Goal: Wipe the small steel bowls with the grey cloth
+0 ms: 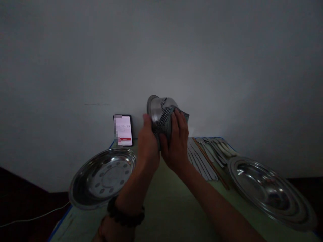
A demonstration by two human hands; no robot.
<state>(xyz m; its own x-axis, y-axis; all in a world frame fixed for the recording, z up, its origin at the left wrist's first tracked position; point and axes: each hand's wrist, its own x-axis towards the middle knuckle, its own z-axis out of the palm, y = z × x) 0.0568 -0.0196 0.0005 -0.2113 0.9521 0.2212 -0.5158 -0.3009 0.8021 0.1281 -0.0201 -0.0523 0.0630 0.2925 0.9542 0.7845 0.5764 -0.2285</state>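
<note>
I hold a small steel cup [156, 108] up over the table, tipped on its side. My left hand [147, 144] is closed round its lower part. My right hand [176, 141] presses a checkered cloth [165, 117] against the cup's side, fingers wrapped over the cloth. A dark bead bracelet [124, 215] sits on my left wrist.
A round steel tray [83, 188] lies at the table's left, another steel tray [270, 191] at the right. Several spoons and utensils [209, 154] lie in a row behind my right hand. A lit phone [123, 130] leans on the white wall. The table has a pale green cover [171, 208].
</note>
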